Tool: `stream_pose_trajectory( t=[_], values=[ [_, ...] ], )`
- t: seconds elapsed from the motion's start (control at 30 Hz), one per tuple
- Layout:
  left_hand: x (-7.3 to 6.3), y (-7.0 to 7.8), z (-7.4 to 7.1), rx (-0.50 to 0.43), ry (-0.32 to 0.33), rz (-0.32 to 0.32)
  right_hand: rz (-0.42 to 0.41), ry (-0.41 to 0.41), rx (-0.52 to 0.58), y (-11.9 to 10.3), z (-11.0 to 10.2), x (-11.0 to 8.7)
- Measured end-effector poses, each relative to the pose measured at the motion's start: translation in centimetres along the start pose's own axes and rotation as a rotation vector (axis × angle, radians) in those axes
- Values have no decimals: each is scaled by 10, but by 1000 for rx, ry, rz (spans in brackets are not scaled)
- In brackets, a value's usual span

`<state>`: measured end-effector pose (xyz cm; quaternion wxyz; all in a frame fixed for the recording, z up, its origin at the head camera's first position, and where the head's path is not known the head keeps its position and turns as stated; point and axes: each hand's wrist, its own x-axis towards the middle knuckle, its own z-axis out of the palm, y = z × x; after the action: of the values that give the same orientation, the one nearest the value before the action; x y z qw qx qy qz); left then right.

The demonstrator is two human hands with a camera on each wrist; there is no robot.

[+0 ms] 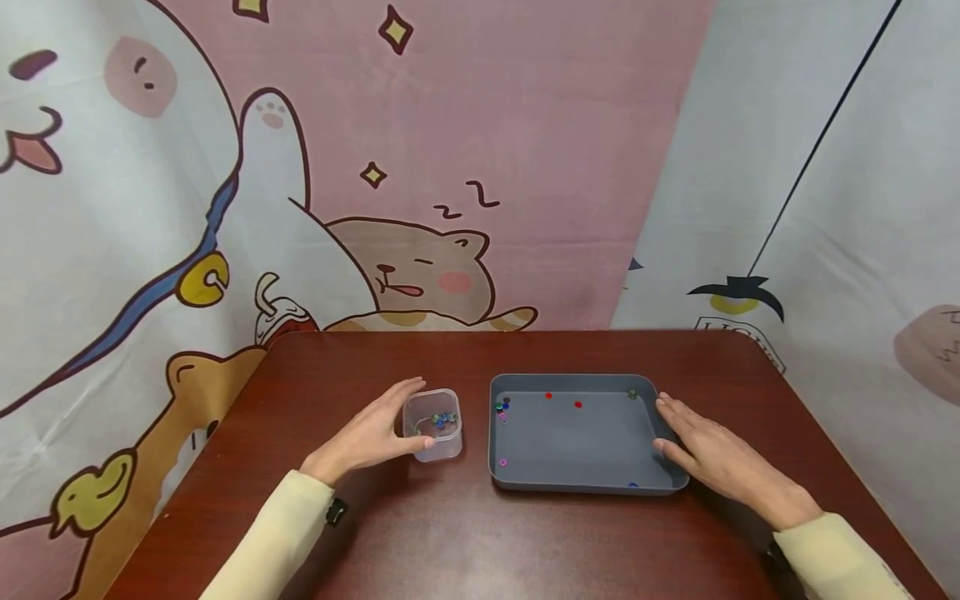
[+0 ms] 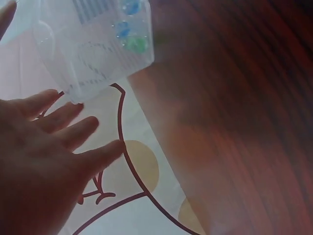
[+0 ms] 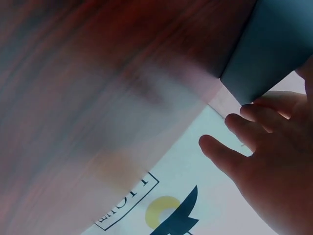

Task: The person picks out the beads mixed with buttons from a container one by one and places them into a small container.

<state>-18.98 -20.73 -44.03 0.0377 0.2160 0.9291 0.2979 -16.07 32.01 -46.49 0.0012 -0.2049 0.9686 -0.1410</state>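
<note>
A small clear plastic box (image 1: 444, 451) stands left of the middle of the table, with several blue and green beads (image 1: 441, 420) inside. Beside it my left hand (image 1: 375, 427) spreads its fingers behind the box and its thumb across the near side. In the left wrist view those fingers are nearly straight, fingertips close to the box (image 2: 54, 44). To the right lies a shallow grey tray (image 1: 577, 454) holding scattered small beads. My right hand (image 1: 723, 457) is at the tray's right rim, fingers extended along it; nothing is gripped.
Inside the tray are red beads (image 1: 578, 405), pink rings (image 1: 503, 462), a dark bead (image 1: 633, 393) and a blue one (image 1: 633, 485) at the near wall. Everything stands on a brown wooden table (image 1: 450, 533). A cartoon-printed cloth (image 1: 570, 167) hangs behind it.
</note>
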Motion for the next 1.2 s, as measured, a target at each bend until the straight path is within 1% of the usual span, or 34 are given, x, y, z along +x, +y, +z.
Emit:
stream_pose_trajectory(
  t=[0.1,0.23,0.4,0.53,0.6,0.7,0.83,1.03,1.2],
  values=[
    [-2,-2,0,8,-28,-34,-10,50,3,-1,-1,3],
    [-3,-4,1,12,-36,-60,-38,133,9,-6,-5,11],
    [-3,-8,4,18,-38,-60,-90,251,-26,-8,-5,26],
    [-4,-10,6,31,-32,-55,-117,302,-65,-5,-1,39],
    [-4,-10,6,32,-31,-61,-126,312,-86,-3,1,45],
    [-3,-10,7,36,-26,-72,-127,305,-105,-1,3,52],
    [-3,-9,8,32,-19,-82,-109,278,-124,2,5,59],
    [-2,-9,9,17,-5,-76,-79,249,-162,7,8,68],
    [-1,-8,8,4,-5,-78,-58,226,-161,9,9,72]
  ],
)
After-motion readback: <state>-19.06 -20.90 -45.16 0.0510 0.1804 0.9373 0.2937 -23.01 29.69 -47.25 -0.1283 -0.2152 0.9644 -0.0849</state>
